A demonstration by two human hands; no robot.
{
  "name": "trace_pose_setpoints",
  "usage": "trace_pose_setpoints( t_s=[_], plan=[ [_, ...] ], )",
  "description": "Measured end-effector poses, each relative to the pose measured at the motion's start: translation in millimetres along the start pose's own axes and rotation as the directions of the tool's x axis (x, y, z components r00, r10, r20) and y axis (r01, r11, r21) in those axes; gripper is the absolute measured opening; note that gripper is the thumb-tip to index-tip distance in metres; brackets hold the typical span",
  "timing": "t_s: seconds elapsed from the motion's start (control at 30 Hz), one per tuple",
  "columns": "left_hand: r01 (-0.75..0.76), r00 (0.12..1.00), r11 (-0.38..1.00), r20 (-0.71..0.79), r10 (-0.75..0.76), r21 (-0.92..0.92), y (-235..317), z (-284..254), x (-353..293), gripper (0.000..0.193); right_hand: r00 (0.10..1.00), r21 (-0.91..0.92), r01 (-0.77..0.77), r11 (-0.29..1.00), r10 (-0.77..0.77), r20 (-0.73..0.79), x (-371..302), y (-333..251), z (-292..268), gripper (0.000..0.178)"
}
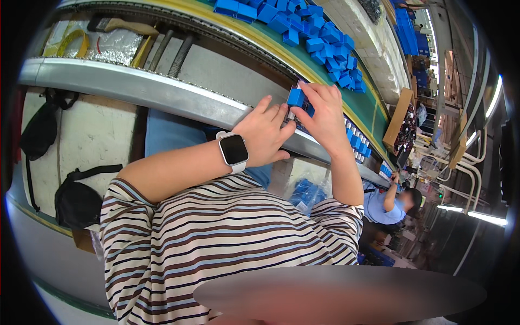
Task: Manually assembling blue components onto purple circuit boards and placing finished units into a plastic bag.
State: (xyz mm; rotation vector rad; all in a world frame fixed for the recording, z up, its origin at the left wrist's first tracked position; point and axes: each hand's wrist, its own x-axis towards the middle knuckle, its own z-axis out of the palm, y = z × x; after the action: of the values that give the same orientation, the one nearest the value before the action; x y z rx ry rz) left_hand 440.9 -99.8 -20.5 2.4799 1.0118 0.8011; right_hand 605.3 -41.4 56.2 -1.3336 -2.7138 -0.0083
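Observation:
Over the metal rail of the conveyor, my right hand [326,116] is closed around a small blue box-shaped part [296,97], thumb on its near side and fingers over the far side. Beneath that part lies a board-like piece, mostly covered by my hands. My left hand [261,134] reaches in from the left with its fingers spread, the tips by the edge of this piece. Whether they touch it I cannot tell. More blue parts [355,142] sit in a row on pieces along the rail, right of my right hand.
Many loose blue parts [325,40] are heaped on the green belt [298,51] beyond the rail [162,86]. A brush [122,25] and a yellow tape roll [74,43] lie far left. Black pouches [78,197] rest left; a co-worker [385,205] works at right.

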Motion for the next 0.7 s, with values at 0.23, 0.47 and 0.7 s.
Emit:
trace_pose_setpoints(
  t_s=[0.23,0.47,0.7],
  plan=[
    [0.141,0.989,0.987,-0.054,-0.137,0.073,-10,-90,7,0.04,0.972,0.074,0.235,0.969,-0.235,-0.017,-19,-21,20,0.032],
    [0.048,0.998,0.95,0.03,-0.06,0.31,-31,-90,32,0.046,0.988,0.073,0.146,0.987,-0.142,-0.059,-41,-8,42,0.037],
    [-0.021,0.986,0.934,0.164,-0.04,0.357,-47,-74,59,0.047,0.972,0.017,-0.175,0.984,0.176,-0.157,-111,31,47,0.036]
  ],
)
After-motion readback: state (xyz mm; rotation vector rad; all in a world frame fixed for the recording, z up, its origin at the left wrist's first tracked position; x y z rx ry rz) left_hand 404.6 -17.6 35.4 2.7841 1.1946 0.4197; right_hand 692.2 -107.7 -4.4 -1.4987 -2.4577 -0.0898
